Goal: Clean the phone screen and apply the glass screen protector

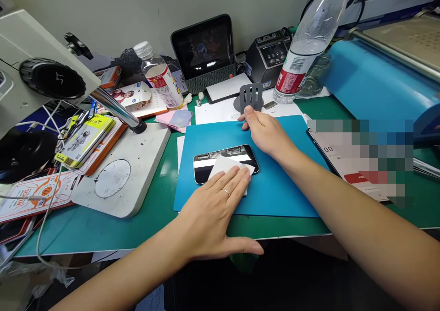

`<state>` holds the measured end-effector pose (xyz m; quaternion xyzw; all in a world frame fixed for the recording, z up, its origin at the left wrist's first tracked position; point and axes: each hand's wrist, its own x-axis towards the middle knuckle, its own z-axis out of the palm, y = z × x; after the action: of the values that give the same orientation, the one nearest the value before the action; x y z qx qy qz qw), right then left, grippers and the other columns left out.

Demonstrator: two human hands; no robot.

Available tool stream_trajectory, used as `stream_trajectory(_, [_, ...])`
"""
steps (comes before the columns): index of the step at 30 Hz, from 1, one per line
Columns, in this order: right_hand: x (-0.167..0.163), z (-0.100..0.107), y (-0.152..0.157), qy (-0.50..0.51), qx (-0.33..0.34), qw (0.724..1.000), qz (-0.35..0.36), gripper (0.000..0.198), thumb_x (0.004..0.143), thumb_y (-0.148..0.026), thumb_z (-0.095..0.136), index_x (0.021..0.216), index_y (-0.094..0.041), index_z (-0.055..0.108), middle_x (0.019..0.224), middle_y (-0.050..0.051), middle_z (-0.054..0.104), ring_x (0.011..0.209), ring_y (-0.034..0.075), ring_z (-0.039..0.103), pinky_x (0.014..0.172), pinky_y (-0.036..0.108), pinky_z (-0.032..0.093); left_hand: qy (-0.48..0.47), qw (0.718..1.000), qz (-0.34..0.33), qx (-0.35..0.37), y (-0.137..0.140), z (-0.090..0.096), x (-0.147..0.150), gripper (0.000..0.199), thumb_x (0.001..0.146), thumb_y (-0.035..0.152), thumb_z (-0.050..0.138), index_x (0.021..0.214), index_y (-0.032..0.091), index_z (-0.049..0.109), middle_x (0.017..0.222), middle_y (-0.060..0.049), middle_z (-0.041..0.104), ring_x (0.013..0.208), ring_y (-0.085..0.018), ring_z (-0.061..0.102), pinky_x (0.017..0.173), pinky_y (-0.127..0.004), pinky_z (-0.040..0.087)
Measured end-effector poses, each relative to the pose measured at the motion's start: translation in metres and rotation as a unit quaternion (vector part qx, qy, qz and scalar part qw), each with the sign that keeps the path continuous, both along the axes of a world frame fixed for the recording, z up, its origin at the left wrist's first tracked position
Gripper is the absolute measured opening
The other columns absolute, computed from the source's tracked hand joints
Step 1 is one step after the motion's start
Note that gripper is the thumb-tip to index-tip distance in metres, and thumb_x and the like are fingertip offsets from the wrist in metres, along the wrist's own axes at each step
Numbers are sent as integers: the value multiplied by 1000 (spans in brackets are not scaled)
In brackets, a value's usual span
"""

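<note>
A smartphone (225, 154) with a dark, reflective screen lies on the blue mat (275, 192). My left hand (216, 199), a ring on one finger, rests flat with fingers stretched out over a white wipe (220, 166), pressing it against the lower part of the screen. The thumb points off to the right. Beyond the phone, my right hand (266, 130) is at the mat's far edge, fingers curled in. It is just in front of a grey phone stand (250, 98); whether it touches the stand or holds anything is hidden.
Left stands a microscope base (120, 192) beside stacked boxes (87, 141). A drink bottle (165, 84), a smart display (206, 50) and a tall water bottle (299, 68) line the back. At right lie a lit tablet-like screen (347, 157) and a blue machine (374, 82).
</note>
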<state>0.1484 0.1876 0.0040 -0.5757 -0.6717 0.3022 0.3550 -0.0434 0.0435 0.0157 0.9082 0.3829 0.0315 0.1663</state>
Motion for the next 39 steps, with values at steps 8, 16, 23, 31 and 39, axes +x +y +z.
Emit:
stream_trajectory(8, [0, -3, 2, 14, -3, 1000, -5, 82, 94, -85, 20, 93, -22, 72, 91, 10, 75, 87, 25, 67, 77, 37, 44, -15, 999, 7, 28, 30, -5, 29, 121, 85, 94, 27, 164, 3, 21, 172, -15, 19, 163, -29, 15, 134, -45, 19])
stream_trajectory(16, [-1, -3, 2, -2, -4, 1000, -7, 81, 96, -83, 19, 96, -22, 73, 94, 10, 75, 90, 26, 66, 79, 39, 45, 15, 993, 114, 14, 14, 7, -2, 120, 86, 94, 27, 165, 5, 18, 172, -15, 20, 162, -32, 19, 132, -49, 24])
stream_trajectory(23, [-1, -4, 3, -3, 4, 1000, -8, 83, 95, -84, 18, 94, -22, 73, 93, 10, 75, 89, 26, 66, 80, 40, 45, 20, 993, 108, 42, 29, 0, 25, 125, 83, 96, 34, 163, 1, 23, 172, -16, 25, 162, -33, 20, 133, -47, 21])
stream_trajectory(31, [-1, -6, 5, 0, 1, 1000, 1, 76, 97, -80, 23, 97, -25, 74, 95, 11, 74, 93, 30, 65, 83, 46, 44, 52, 983, 156, 87, 19, -7, 19, 123, 85, 94, 34, 163, 0, 22, 172, -18, 23, 161, -34, 21, 132, -47, 24])
stream_trajectory(39, [-1, -2, 3, -6, 1, 1000, -6, 67, 101, -73, 27, 95, -25, 74, 101, 12, 75, 96, 31, 65, 83, 47, 45, 76, 968, 216, 106, -23, -10, -17, 119, 88, 92, 25, 163, 0, 21, 170, -25, 24, 160, -38, 24, 126, -55, 36])
